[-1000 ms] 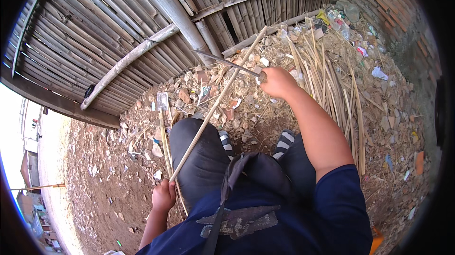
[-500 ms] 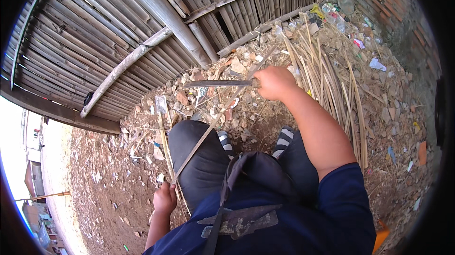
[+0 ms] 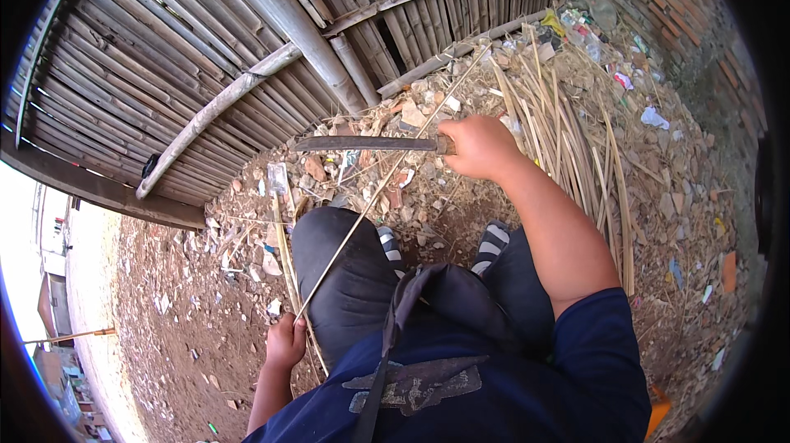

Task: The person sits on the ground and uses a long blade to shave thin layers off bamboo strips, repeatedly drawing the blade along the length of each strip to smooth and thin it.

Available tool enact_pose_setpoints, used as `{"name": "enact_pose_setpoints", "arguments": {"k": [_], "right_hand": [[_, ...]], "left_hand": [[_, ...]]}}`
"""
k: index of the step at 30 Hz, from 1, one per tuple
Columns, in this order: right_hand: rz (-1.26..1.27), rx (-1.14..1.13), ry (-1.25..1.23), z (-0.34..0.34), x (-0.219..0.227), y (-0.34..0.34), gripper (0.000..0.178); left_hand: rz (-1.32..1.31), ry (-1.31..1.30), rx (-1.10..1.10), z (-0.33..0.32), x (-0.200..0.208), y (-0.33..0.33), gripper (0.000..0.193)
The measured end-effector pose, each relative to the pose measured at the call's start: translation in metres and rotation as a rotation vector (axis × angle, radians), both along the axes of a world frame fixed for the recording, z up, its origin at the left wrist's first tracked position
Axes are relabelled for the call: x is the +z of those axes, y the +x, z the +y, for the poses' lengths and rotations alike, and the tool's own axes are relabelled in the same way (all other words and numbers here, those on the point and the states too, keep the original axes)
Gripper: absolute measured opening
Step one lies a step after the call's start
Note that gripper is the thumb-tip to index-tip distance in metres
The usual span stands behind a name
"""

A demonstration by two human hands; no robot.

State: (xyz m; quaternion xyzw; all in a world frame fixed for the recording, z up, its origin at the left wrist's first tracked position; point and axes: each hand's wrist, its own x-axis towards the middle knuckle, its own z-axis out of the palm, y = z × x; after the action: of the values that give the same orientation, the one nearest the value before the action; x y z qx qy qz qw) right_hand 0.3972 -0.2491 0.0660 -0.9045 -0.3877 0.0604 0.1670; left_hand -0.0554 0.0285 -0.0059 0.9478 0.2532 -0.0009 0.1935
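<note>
A long machete (image 3: 366, 143) lies level across the view, its blade reaching left. My right hand (image 3: 484, 147) is closed round its wooden handle. Down at the left, beside my thigh, my left hand (image 3: 285, 343) grips the near end of a thin bamboo strip (image 3: 333, 262). This strip slants up and away past my left knee, crossing the machete blade near its handle end; I cannot tell whether the two touch. Two or so other strips (image 3: 284, 250) lie on the ground just left of that knee, running close to my left hand.
A bundle of split bamboo strips (image 3: 576, 147) lies on the ground to the right. Ahead stands a bamboo-slat wall (image 3: 197, 56), with a brick wall (image 3: 658, 7) at the far right. Stones, rubble and litter (image 3: 592, 36) cover the ground. My sandalled feet (image 3: 492, 247) are below.
The machete has shifted slightly left along with my right hand's small turn. The strip in my left hand has rotated, its narrow edge now showing. Both holds are unchanged.
</note>
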Motion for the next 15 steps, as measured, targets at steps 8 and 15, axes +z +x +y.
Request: {"name": "enact_pose_setpoints", "arguments": {"k": [8, 15], "right_hand": [[-0.001, -0.167, 0.149, -0.003, -0.023, 0.02, 0.029], [0.121, -0.121, 0.174, 0.007, -0.034, 0.022, 0.025]], "left_hand": [[-0.006, -0.043, 0.005, 0.002, -0.002, 0.004, 0.036], [0.032, -0.075, 0.01, 0.014, -0.007, 0.005, 0.042]]}}
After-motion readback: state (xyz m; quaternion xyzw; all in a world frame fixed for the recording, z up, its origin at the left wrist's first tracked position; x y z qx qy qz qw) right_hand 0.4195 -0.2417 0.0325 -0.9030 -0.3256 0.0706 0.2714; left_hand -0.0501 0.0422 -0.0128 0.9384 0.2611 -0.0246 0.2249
